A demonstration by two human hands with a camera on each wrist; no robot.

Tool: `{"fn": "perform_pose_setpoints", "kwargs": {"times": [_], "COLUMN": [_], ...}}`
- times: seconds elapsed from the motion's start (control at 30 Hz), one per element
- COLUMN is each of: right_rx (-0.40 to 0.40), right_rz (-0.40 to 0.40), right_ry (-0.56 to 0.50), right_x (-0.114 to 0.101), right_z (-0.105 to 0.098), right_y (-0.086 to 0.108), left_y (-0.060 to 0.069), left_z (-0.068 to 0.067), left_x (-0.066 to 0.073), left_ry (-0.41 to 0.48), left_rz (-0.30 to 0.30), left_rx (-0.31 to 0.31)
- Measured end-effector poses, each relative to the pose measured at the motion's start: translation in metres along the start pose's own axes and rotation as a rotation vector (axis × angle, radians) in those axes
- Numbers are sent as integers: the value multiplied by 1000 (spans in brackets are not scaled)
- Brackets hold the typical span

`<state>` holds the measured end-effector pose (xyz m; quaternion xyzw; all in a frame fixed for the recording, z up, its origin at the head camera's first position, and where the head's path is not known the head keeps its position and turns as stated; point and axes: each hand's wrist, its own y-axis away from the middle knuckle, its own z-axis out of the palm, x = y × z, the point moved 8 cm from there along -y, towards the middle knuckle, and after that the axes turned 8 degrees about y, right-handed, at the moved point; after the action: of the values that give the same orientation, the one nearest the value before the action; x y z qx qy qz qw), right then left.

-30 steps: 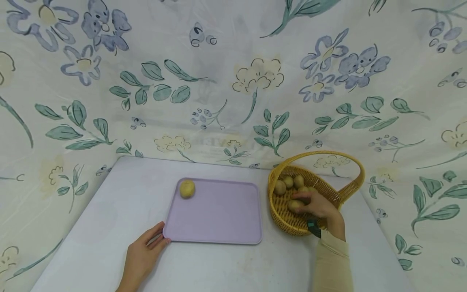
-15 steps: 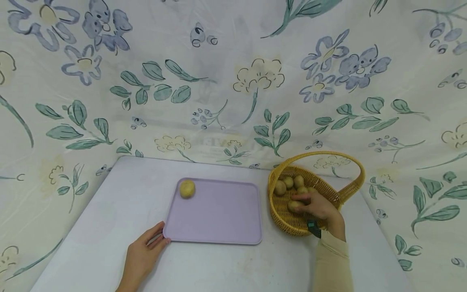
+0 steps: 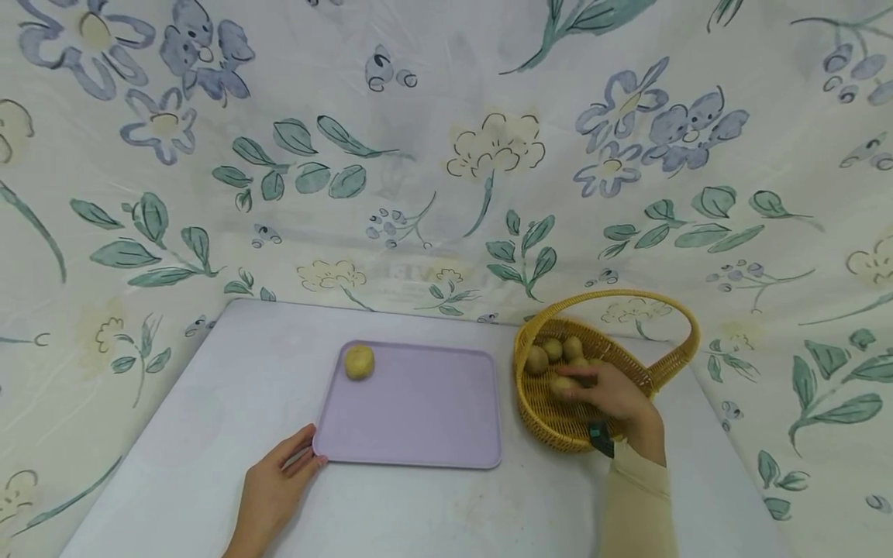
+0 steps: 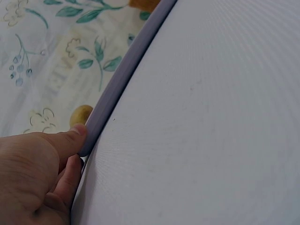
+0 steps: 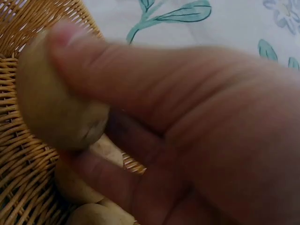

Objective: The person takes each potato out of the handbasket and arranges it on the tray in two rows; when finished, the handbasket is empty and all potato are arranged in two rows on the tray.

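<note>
Inside the wicker basket (image 3: pixel 551 434), the right hand (image 3: pixel 610 395) pinches a brownish-yellow potato (image 3: pixel 562 386) between thumb and fingers. In the right wrist view that potato (image 5: pixel 58 93) lies between the thumb and fingers of the right hand (image 5: pixel 187 117), above other potatoes (image 5: pixel 101 214). The left hand (image 3: pixel 272 484) holds the near left corner of the lilac tray (image 3: pixel 418 407); in the left wrist view the thumb of the left hand (image 4: pixel 42 173) presses on the tray rim (image 4: pixel 117 84), with fingers beneath. A yellowish round item (image 3: pixel 359 362) sits in the tray's far left corner.
Several potatoes (image 3: pixel 536 359) lie at the basket's far side, and its tall arched handle (image 3: pixel 673 364) rises above. The white table (image 3: pixel 446 504) ends at a floral cloth (image 3: pixel 432 155) hanging behind. A dark band with a green patch circles the right wrist.
The right hand and the potato in it have shifted up slightly within the basket. The left hand and tray stay in place.
</note>
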<state>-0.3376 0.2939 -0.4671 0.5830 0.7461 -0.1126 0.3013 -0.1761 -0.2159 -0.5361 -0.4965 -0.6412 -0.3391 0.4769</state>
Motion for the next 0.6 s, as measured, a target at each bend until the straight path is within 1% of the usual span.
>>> {"fn": "perform_pose_setpoints", "kwargs": {"times": [0.13,0.3,0.4,0.47,0.53,0.6], "right_rx": [51,114,137,142,147,157], "right_rz": [-71,-87,-101,-127,-161,-212], "right_ry": [75,86,57,23,-29,-77], "right_x": [-12,-25,-33,-39,-46,-54], "right_z": [-6,-14,-19,-22,-25,-27], "right_y": [6,15,22,26,30,34], "left_y": [1,1,1,1,0,0], "left_z": [2,3,2,2,1,1], "left_x": [-1,-3,-2,-1,0,0], "left_ry": [6,-7,-26,-34,-41,-40], "left_rz": [-6,-3,11,22,30,29], "left_rx": [-3,-3,2,4,2,-3]}}
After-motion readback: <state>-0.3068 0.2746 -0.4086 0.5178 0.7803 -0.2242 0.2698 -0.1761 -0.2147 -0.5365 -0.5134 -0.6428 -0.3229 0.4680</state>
